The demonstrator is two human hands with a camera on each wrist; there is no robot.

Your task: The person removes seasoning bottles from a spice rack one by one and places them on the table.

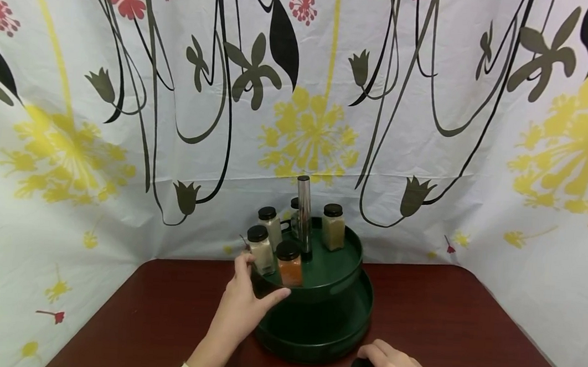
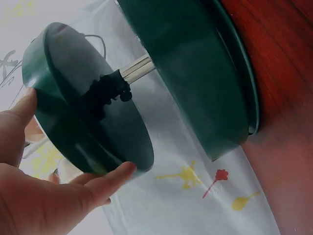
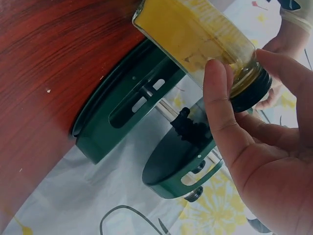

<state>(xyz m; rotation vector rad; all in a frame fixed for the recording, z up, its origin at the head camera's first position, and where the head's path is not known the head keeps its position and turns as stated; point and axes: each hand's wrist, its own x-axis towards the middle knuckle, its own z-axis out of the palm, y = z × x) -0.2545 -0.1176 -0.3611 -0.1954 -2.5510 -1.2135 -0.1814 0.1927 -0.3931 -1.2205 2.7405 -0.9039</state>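
Observation:
A two-tier green spice rack has an upper tray [image 1: 330, 282] with several black-lidded jars, among them an orange-filled spice jar [image 1: 289, 273] and a pale-filled one [image 1: 261, 255]. My left hand [image 1: 241, 308] grips the front left of the upper tray, thumb and fingers spread along its wall. The left wrist view shows its fingertips [image 2: 128, 169] at the tray's lower edge. At the front right, my right hand [image 1: 399, 366] holds a glass spice jar of yellow powder [image 3: 195, 34] near its black lid [image 3: 254, 93]. Only that jar's top shows in the head view.
The rack's lower tray [image 1: 315, 345] stands on the dark red wooden table [image 1: 177, 310]. A metal post [image 1: 303, 212] rises through the upper tray. Another jar [image 1: 333, 230] stands at its back right. A flower-printed white cloth [image 1: 425, 157] hangs behind and beside the table.

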